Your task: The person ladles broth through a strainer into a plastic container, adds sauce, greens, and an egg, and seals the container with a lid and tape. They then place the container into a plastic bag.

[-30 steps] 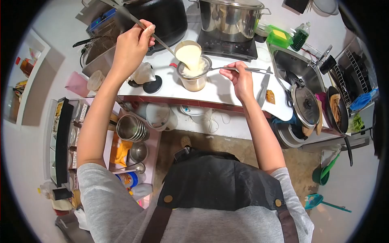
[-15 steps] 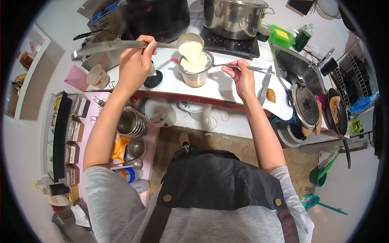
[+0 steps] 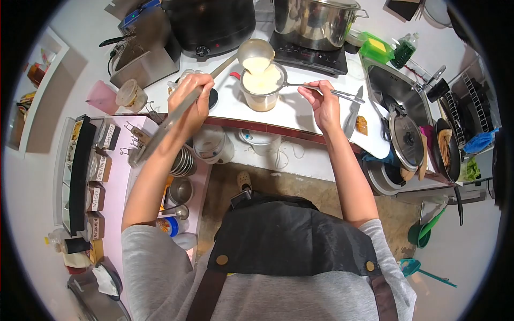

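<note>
White counter (image 3: 300,115): ladle (image 3: 256,51) over strainer (image 3: 263,80), handles in both fingers.

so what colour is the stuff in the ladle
Pale creamy yellow batter in the ladle, clearest in the head view.

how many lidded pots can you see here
2: a steel stockpot on the induction hob at the counter's back, and a glass-lidded pot low at the right. Others may be hidden.

The white counter (image 3: 300,115) bears a plastic cup (image 3: 261,92), knife (image 3: 352,115), induction hob (image 3: 310,53) (steel pot atop).
</note>
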The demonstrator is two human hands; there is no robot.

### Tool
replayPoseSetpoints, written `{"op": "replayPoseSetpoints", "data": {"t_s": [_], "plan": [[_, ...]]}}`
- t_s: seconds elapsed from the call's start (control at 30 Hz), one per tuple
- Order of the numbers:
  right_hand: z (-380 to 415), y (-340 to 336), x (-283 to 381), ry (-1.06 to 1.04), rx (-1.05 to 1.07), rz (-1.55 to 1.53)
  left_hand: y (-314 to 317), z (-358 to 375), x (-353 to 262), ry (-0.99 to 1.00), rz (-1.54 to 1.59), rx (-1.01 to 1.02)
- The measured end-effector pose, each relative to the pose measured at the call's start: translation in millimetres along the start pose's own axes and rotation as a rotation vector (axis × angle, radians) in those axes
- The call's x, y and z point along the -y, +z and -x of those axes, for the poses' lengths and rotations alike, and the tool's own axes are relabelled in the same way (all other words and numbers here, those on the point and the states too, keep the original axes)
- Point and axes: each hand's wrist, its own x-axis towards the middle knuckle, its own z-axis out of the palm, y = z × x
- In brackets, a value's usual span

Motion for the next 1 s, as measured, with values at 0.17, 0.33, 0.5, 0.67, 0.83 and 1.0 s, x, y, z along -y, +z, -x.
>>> {"op": "replayPoseSetpoints", "data": {"t_s": [0.17,0.33,0.5,0.67,0.83,1.0], "plan": [[0,1,1,-0.008,0.017,0.026,0,6,-6,0.161,-0.04,0.008],[-2,3,3,-0.002,0.013,0.04,-1,16,-8,0.213,-0.047,0.055],[-2,2,1,0.005,-0.002,0.011,-1,35,-9,0.225,-0.053,0.137],[-3,2,3,0.009,-0.001,0.009,-9,54,-15,0.23,-0.047,0.219],[-3,3,5,0.002,0.023,0.026,-8,53,-10,0.199,-0.072,0.214],[-5,4,2,0.004,0.025,0.008,-3,57,-15,0.192,-0.048,0.207]]}}
